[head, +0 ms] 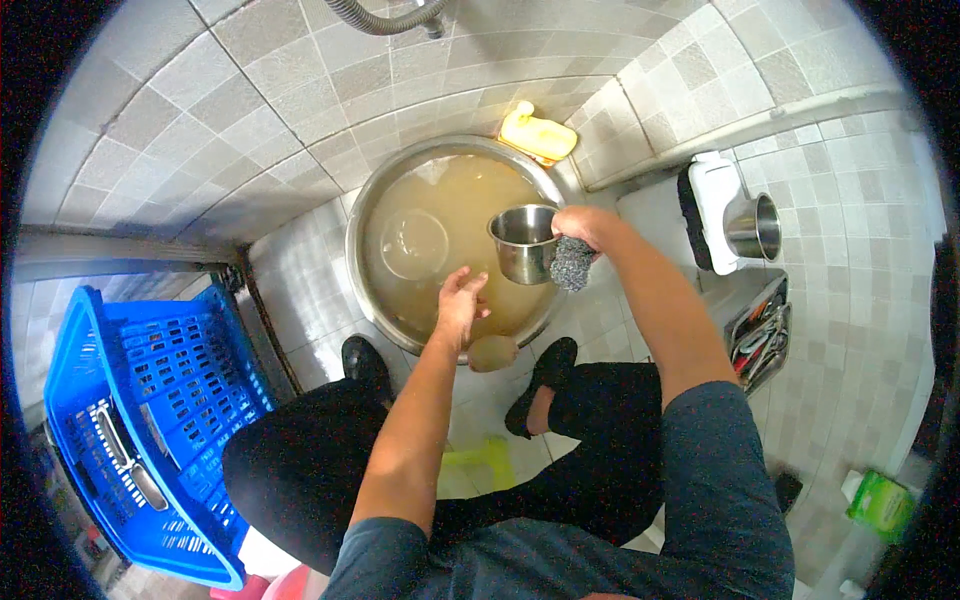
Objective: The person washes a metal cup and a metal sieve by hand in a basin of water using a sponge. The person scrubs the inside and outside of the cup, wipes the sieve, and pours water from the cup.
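Note:
My right hand (581, 226) grips a stainless steel cup (523, 259) at its rim, and a steel wool scourer (572, 264) hangs from the same hand. The cup is over the right side of a large round metal basin (355, 259) of cloudy brownish water. My left hand (460, 306) is above the basin's near side, fingers apart, holding nothing. Left of the cup, a round, dish-like thing (415, 244) shows faintly in the water. An oval brownish thing (492, 353) is at the near rim below my left hand; what it is, I cannot tell.
A yellow bottle (537, 135) lies against the basin's far rim. At right are a white and black object (711, 214), another steel cup (754, 227) and a tray of utensils (761, 330). A blue plastic basket (187, 375) stands left. A green packet (883, 504) lies lower right.

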### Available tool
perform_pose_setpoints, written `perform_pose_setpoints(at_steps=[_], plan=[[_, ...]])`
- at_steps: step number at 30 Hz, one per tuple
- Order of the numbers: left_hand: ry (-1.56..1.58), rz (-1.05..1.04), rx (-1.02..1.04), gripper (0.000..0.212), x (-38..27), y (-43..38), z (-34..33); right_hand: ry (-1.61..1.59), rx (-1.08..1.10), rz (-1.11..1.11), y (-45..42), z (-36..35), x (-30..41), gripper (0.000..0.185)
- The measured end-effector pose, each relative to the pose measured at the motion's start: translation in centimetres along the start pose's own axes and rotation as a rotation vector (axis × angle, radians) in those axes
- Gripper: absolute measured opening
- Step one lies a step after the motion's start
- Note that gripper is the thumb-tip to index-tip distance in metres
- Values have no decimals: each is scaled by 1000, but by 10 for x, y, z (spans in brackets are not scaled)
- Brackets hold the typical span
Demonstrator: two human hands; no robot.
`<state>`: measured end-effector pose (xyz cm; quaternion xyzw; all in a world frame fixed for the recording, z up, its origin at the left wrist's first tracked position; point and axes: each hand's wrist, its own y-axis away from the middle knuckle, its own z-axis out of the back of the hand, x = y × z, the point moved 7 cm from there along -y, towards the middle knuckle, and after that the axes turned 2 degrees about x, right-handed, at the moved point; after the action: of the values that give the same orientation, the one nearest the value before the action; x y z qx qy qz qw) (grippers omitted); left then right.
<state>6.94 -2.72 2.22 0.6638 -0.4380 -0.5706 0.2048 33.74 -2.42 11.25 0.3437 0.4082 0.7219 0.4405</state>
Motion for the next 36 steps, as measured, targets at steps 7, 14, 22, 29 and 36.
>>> perform_pose_setpoints(at_steps=[7,14,22,29,36], plan=[[72,-264,263,90,-30,-34,-27,-212,16,-73,-65,-14,10,13],[203,-105,299,83,-31,-52,-45,-203,44,-139,-89,-7,19,12],[238,4,244,83,-31,-65,-52,-147,51,-240,-91,0,22,24],[229,-48,264,56,-33,-68,-61,-164,85,-232,-92,5,19,28],[234,-79,293,53,-29,-76,-60,-99,135,-205,-90,5,26,26]])
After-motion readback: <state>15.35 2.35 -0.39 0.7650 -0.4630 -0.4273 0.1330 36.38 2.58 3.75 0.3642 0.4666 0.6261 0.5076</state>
